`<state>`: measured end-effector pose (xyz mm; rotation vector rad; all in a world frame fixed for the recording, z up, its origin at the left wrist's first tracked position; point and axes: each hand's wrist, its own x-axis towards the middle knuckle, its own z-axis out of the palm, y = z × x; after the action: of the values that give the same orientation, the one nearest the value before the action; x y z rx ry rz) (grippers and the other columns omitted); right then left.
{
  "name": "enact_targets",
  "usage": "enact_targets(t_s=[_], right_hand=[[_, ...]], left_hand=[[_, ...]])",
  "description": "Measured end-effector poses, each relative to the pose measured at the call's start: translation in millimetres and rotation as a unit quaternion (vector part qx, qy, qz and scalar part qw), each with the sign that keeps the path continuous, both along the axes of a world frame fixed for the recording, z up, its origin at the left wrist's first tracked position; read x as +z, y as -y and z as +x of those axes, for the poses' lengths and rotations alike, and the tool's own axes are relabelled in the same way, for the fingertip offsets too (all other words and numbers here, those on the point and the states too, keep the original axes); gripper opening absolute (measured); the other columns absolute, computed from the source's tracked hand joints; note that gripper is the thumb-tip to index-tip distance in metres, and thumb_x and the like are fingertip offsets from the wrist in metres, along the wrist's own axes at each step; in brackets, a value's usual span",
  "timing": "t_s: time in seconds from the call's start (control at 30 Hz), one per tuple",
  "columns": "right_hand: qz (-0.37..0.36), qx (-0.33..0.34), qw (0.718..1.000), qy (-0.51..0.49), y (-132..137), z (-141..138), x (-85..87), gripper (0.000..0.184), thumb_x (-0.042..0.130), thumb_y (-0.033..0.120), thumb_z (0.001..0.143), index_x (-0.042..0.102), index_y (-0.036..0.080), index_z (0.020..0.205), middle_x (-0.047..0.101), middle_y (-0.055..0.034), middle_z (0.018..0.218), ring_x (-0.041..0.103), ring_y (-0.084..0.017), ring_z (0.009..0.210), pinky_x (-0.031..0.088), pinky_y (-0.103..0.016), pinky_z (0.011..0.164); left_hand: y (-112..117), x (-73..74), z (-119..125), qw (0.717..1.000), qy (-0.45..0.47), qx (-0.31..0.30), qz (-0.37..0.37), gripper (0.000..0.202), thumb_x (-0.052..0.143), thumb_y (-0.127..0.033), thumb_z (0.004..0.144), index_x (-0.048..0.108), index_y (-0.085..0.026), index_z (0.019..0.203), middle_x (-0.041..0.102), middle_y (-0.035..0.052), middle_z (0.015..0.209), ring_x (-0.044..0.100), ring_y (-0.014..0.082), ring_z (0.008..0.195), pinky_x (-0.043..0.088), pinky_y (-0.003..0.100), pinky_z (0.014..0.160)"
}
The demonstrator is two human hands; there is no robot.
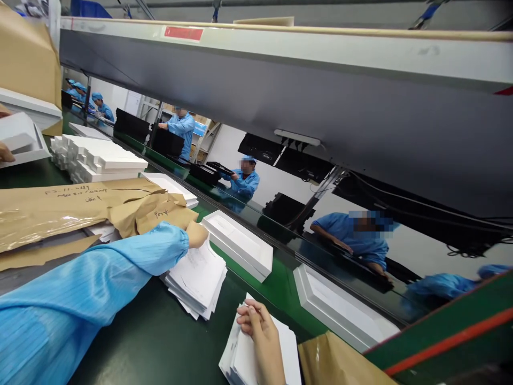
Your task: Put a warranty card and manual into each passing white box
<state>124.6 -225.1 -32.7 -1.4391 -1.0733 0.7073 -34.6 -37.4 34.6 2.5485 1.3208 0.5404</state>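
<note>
My left hand (197,234), at the end of a blue sleeve, is over the far end of a stack of white paper leaflets (198,278), beside an open white box (240,243). Its fingers are turned away and hidden, so I cannot tell what it holds. Above a second stack of white leaflets (246,355) at the bottom is my right hand (258,326). Its fingers are curled with the tips drawn together. Whatever may be between them is too small to make out.
Brown paper packages (52,211) lie left, near stacked white boxes (100,155). Another open white box (340,307) is on the green belt (280,286); a brown bag (340,363) stands bottom right. A person's hand (5,154) holds a box at left. A shelf (280,91) hangs overhead.
</note>
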Motion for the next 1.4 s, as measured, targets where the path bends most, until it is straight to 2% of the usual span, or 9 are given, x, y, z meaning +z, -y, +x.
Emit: enact_targets(t_s=[0.2, 0.37, 0.57, 0.73, 0.83, 1.0, 1.07, 1.2, 1.4], right_hand=[[0.004, -0.006, 1.000, 0.005, 4.7, 0.2, 8.5, 0.028, 0.046, 0.042, 0.070, 0.048, 0.017, 0.082, 0.055, -0.0033, 0.070, 0.053, -0.013, 0.060, 0.042, -0.026, 0.055], [-0.025, -0.098, 0.979, 0.178, 25.3, 21.6, 35.0, 0.029, 0.046, 0.041, 0.068, 0.051, 0.018, 0.084, 0.057, -0.0049, 0.077, 0.053, -0.018, 0.073, 0.040, -0.031, 0.067], [-0.222, -0.097, 0.881, 0.407, 41.9, 8.8, 51.4, 0.043, 0.059, 0.037, 0.056, 0.054, 0.019, 0.094, 0.052, -0.0108, 0.105, 0.037, -0.030, 0.104, 0.030, -0.042, 0.082], [-0.325, -0.042, 0.792, 0.516, 34.6, -51.5, 40.8, 0.064, 0.068, 0.026, 0.047, 0.047, 0.009, 0.104, 0.037, -0.0211, 0.119, 0.031, -0.036, 0.108, 0.031, -0.048, 0.080], [-0.313, -0.030, 0.753, 0.578, 33.2, -72.2, 33.5, 0.054, 0.058, 0.008, 0.058, 0.042, 0.007, 0.110, 0.036, -0.0230, 0.119, 0.035, -0.033, 0.107, 0.039, -0.043, 0.075], [-0.248, 0.026, 0.789, 0.562, 39.9, -62.3, 44.8, 0.050, 0.042, 0.009, 0.072, 0.030, 0.014, 0.120, 0.052, -0.0135, 0.104, 0.048, -0.024, 0.094, 0.041, -0.035, 0.074], [-0.266, -0.022, 0.792, 0.549, 41.4, -48.0, 51.6, 0.046, 0.042, 0.019, 0.074, 0.032, 0.014, 0.119, 0.047, -0.0142, 0.111, 0.044, -0.025, 0.100, 0.038, -0.036, 0.079], [-0.382, -0.107, 0.740, 0.543, 38.5, -23.2, 49.1, 0.044, 0.038, 0.029, 0.076, 0.037, 0.010, 0.116, 0.036, -0.0197, 0.120, 0.029, -0.033, 0.111, 0.031, -0.047, 0.082], [-0.361, -0.050, 0.786, 0.499, 34.8, -23.5, 32.4, 0.055, 0.039, 0.042, 0.073, 0.028, 0.017, 0.121, 0.025, -0.0156, 0.127, 0.018, -0.030, 0.116, 0.022, -0.048, 0.087]], left_hand=[[14.2, 20.3, 11.3, 0.978, 0.208, 0.017, -0.007, 0.022, 0.044, -0.024, 0.072, 0.048, -0.017, 0.092, 0.057, 0.0119, 0.087, 0.049, 0.0272, 0.088, 0.033, 0.040, 0.074], [24.5, -7.9, 39.7, 0.909, 0.405, -0.017, -0.101, 0.024, 0.032, -0.031, 0.076, 0.048, -0.016, 0.088, 0.057, 0.0069, 0.090, 0.052, 0.0195, 0.082, 0.039, 0.028, 0.069], [40.7, -60.0, 45.5, 0.818, 0.534, -0.028, -0.213, 0.027, 0.033, -0.036, 0.074, 0.046, -0.013, 0.078, 0.058, 0.0041, 0.069, 0.055, 0.0160, 0.065, 0.043, 0.024, 0.055], [41.5, -62.1, 38.2, 0.757, 0.589, -0.042, -0.280, 0.026, 0.041, -0.041, 0.069, 0.043, -0.016, 0.070, 0.054, -0.0009, 0.060, 0.053, 0.0135, 0.054, 0.040, 0.022, 0.047], [40.4, -63.2, 38.5, 0.733, 0.607, -0.049, -0.302, 0.027, 0.046, -0.042, 0.066, 0.042, -0.016, 0.069, 0.053, -0.0023, 0.057, 0.052, 0.0128, 0.051, 0.039, 0.021, 0.044], [39.8, -69.4, 39.6, 0.729, 0.611, -0.060, -0.303, 0.029, 0.047, -0.044, 0.065, 0.044, -0.016, 0.070, 0.055, -0.0022, 0.057, 0.052, 0.0129, 0.050, 0.039, 0.022, 0.045], [40.4, -69.3, 38.8, 0.729, 0.608, -0.060, -0.310, 0.030, 0.047, -0.045, 0.065, 0.045, -0.016, 0.072, 0.055, -0.0019, 0.058, 0.052, 0.0132, 0.050, 0.040, 0.022, 0.046], [43.0, -65.0, 36.9, 0.733, 0.600, -0.050, -0.318, 0.029, 0.048, -0.043, 0.064, 0.046, -0.016, 0.072, 0.057, -0.0010, 0.060, 0.053, 0.0135, 0.050, 0.040, 0.023, 0.047], [46.0, -61.8, 36.1, 0.730, 0.602, -0.037, -0.320, 0.027, 0.049, -0.042, 0.063, 0.045, -0.016, 0.069, 0.055, -0.0016, 0.056, 0.051, 0.0129, 0.047, 0.040, 0.022, 0.045]])
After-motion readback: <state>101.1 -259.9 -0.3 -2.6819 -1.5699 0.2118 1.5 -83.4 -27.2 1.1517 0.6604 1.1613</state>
